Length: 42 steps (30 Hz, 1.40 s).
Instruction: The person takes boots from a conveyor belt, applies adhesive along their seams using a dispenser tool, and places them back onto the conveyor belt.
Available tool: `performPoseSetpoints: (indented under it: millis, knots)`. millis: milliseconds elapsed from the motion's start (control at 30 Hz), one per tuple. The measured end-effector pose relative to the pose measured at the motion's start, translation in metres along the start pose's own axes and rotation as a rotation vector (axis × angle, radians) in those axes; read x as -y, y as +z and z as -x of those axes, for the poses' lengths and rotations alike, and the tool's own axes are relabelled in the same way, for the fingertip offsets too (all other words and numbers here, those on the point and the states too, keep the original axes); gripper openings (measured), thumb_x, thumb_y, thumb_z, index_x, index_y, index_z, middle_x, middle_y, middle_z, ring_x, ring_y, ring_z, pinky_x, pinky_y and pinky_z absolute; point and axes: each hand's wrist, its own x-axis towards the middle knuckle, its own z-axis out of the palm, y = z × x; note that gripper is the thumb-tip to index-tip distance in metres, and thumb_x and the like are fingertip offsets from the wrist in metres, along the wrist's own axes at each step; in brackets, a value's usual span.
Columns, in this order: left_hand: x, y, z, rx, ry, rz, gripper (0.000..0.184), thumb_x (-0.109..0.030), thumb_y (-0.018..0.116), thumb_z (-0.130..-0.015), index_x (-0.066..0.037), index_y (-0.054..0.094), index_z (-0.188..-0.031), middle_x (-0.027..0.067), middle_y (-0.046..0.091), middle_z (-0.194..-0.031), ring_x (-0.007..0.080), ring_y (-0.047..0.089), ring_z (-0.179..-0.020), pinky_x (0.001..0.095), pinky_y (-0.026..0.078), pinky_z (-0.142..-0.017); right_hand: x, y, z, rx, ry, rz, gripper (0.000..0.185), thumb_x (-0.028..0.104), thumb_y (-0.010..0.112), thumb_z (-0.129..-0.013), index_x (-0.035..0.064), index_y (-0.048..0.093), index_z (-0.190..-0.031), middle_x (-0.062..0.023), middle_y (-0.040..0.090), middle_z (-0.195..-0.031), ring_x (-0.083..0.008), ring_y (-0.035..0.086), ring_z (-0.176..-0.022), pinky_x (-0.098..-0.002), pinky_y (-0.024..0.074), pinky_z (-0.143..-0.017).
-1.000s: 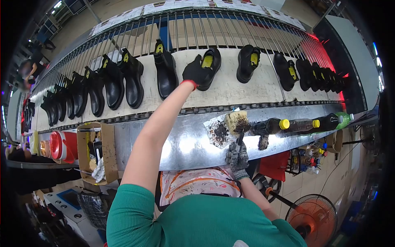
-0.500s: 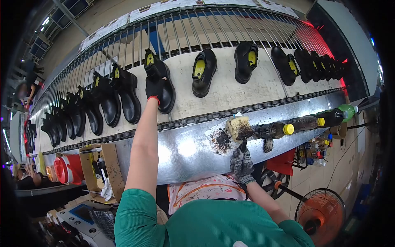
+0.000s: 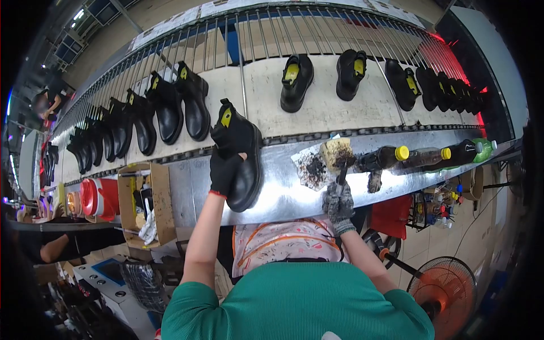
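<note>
The left hand point(image 3: 224, 172) grips a boot point(image 3: 247, 184) over the counter point(image 3: 283, 195), and the right hand point(image 3: 338, 205) grasps a tool point(image 3: 342, 174) at the sponge point(image 3: 331, 148).

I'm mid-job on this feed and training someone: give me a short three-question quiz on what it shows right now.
1. Multiple choice: the left hand holds (a) a cardboard box, (b) a black ankle boot, (c) a fan.
2. True or false: the right hand wears a grey glove.
3. Fill in: the bottle nearest the stained sponge has a ____ cap.

Key: 1 b; 2 true; 3 yellow.
</note>
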Motion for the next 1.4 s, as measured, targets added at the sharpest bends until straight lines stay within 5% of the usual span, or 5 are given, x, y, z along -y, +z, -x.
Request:
performPoseSetpoints:
  millis: [133,300,433,767,1400]
  knots:
    - [0.022,0.002,0.062,-0.151,0.071,-0.205,0.062,-0.018,0.082,-0.062,-0.005,0.052,-0.115,0.0096,0.063,-0.102,0.0191,0.062,-0.089,0.0315,0.050,-0.079,0.003,0.006,0.004,0.086,0.013,-0.143,0.025,0.038,0.042,-0.094,0.0139,0.048,-0.089,0.0017,0.044,-0.053,-0.0116,0.040,-0.036,-0.0260,0.0360,-0.034]
    - [0.038,-0.001,0.105,-0.104,-0.013,-0.029,0.071,-0.030,0.070,-0.078,-0.005,0.036,-0.135,0.0112,0.057,-0.116,0.0188,0.061,-0.091,0.0299,0.050,-0.077,-0.014,-0.008,0.026,-0.238,-0.738,1.454,0.043,0.015,0.053,-0.089,0.0069,0.039,-0.129,-0.0038,0.057,-0.082,-0.0112,0.056,-0.065,-0.0248,0.0487,-0.054]
    - [0.022,-0.015,0.070,-0.005,0.027,0.590,0.073,-0.053,0.047,-0.091,-0.003,0.029,-0.141,0.0150,0.042,-0.134,0.0224,0.047,-0.117,0.0369,0.037,-0.101,-0.011,0.024,0.053,-0.157,-0.560,0.635,0.057,0.016,0.050,-0.093,0.0068,0.022,-0.142,-0.0089,0.061,-0.091,-0.0102,0.058,-0.074,-0.0240,0.0493,-0.061]
    - [0.023,0.000,-0.064,0.631,0.093,0.421,0.079,-0.069,0.029,-0.087,0.001,0.064,-0.073,0.0127,0.063,-0.070,0.0204,0.059,-0.067,0.0286,0.046,-0.069,0.011,0.087,0.080,-0.214,-0.298,0.547,0.060,0.011,0.052,-0.093,0.0169,0.019,-0.143,-0.0072,0.062,-0.086,-0.0106,0.055,-0.052,-0.0239,0.0469,-0.042]
    - [-0.088,0.016,0.010,0.957,0.842,0.502,0.091,-0.086,0.028,-0.070,-0.003,0.062,-0.055,0.0077,0.059,-0.053,0.0181,0.054,-0.050,0.0309,0.037,-0.068,0.053,0.082,0.101,0.088,-0.376,0.827,0.036,0.006,0.058,-0.086,0.0013,0.054,-0.122,-0.0076,0.063,-0.103,-0.0123,0.061,-0.081,-0.0260,0.0515,-0.065]
